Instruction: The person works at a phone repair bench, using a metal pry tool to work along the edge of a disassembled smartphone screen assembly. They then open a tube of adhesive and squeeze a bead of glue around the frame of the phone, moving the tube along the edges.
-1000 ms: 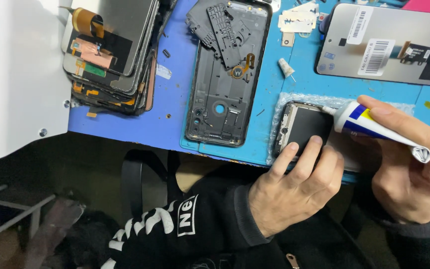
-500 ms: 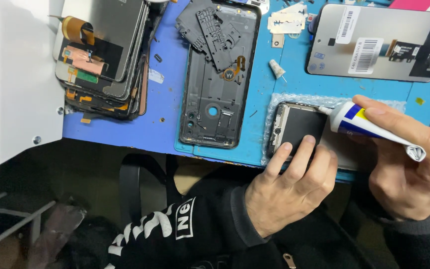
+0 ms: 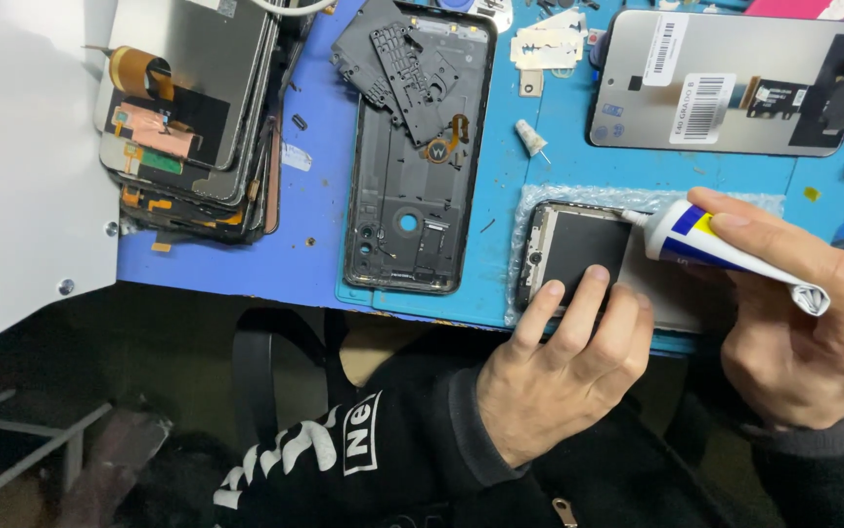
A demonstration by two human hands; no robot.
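Note:
A phone frame [image 3: 578, 249] with a dark inner face lies on a piece of clear bubble wrap [image 3: 539, 196] at the near edge of the blue mat [image 3: 314, 235]. My left hand [image 3: 563, 367] presses down on its near side with the fingers spread flat. My right hand [image 3: 803, 323] grips a white, blue and yellow glue tube [image 3: 710, 244], rolled up at its tail. The tube's nozzle touches the frame's far edge.
A black phone back housing [image 3: 407, 196] with loose inner plates lies left of the frame. A stack of screen panels [image 3: 192, 117] sits further left beside a white panel [image 3: 11, 166]. A silver display panel [image 3: 735, 83], razor blades [image 3: 549, 44] and a small tube cap [image 3: 531, 137] lie beyond.
The view has shifted a little. The glue tube's nozzle has moved left along the frame's far edge. My left hand stays pressed on the frame.

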